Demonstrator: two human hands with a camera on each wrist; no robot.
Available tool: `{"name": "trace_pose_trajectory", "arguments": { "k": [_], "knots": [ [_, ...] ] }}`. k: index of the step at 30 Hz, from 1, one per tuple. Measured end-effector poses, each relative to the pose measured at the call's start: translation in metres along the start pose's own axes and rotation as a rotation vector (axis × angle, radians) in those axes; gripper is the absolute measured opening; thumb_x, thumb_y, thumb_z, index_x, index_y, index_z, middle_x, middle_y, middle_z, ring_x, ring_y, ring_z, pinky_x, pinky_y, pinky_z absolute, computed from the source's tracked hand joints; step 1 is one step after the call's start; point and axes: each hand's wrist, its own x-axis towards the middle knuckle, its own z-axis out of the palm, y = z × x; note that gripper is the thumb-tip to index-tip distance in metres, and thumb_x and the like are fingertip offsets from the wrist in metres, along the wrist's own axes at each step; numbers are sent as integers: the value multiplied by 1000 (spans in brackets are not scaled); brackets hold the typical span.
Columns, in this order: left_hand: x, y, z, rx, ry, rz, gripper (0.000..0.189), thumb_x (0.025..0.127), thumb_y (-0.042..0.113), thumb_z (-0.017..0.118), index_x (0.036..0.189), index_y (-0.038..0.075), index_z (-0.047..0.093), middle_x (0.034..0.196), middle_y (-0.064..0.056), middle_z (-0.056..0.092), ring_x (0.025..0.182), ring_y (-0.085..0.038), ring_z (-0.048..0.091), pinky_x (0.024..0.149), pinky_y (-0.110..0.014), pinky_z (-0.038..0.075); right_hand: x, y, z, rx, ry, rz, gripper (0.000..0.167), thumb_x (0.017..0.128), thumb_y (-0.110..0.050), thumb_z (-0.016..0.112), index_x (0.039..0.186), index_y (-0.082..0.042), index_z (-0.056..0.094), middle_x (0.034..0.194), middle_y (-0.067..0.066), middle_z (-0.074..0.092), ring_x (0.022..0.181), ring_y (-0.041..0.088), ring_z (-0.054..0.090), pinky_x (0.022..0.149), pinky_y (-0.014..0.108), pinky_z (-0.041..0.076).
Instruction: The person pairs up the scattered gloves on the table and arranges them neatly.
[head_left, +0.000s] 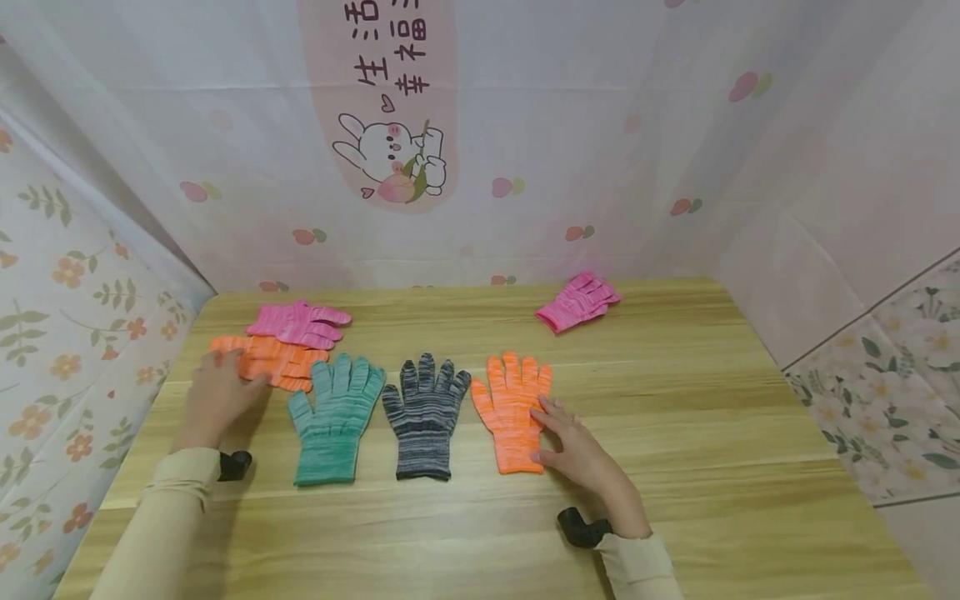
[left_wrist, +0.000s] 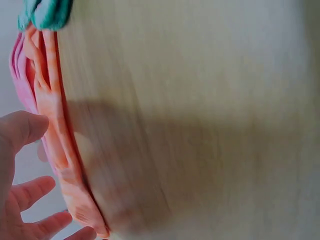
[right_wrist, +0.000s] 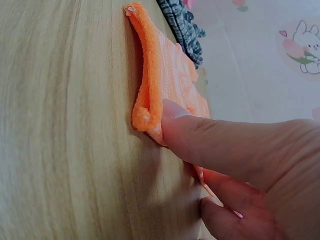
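On the left of the table my left hand (head_left: 217,396) is at an orange glove (head_left: 273,360), its thumb and fingers spread apart. In the left wrist view the thumb is close to that glove's side; contact is hard to tell. A pink glove (head_left: 302,322) partly overlaps the orange one. My right hand (head_left: 581,450) touches the right edge of a second orange glove (head_left: 513,417), which lies flat with fingers pointing away. In the right wrist view its thumb rests by the cuff (right_wrist: 150,75), with the other fingers along the glove's side.
A green glove (head_left: 337,425) and a dark grey striped glove (head_left: 426,421) lie flat between the hands. Another pink glove (head_left: 579,302) is at the table's back right. Patterned curtains (head_left: 525,125) hang behind and beside the wooden table (head_left: 420,550).
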Motion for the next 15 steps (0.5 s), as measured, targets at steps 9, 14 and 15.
{"name": "trace_pose_trajectory", "arguments": {
  "k": [9, 14, 15],
  "knots": [
    [2, -10, -2, -32, -16, -99, 63, 92, 34, 48, 126, -18, 35, 125, -51, 26, 110, -64, 29, 86, -69, 32, 0, 0, 1, 2, -6, 5, 63, 84, -13, 67, 139, 0, 40, 154, 15, 19, 143, 36, 8, 112, 58, 7],
    [3, -13, -4, -28, -36, -150, 69, 92, 38, 49, 129, -17, 31, 124, -50, 27, 110, -62, 30, 86, -68, 34, 0, 0, 1, 5, -5, 10, 63, 84, -13, 67, 139, 0, 40, 154, 15, 19, 143, 36, 9, 112, 58, 7],
    [3, -14, -5, -25, -44, -153, 70, 92, 39, 48, 129, -17, 31, 124, -50, 27, 110, -62, 30, 85, -68, 34, 0, 0, 0, 5, -5, 9, 63, 84, -13, 67, 139, 0, 40, 154, 15, 20, 142, 36, 9, 112, 59, 7]
  ]
}}
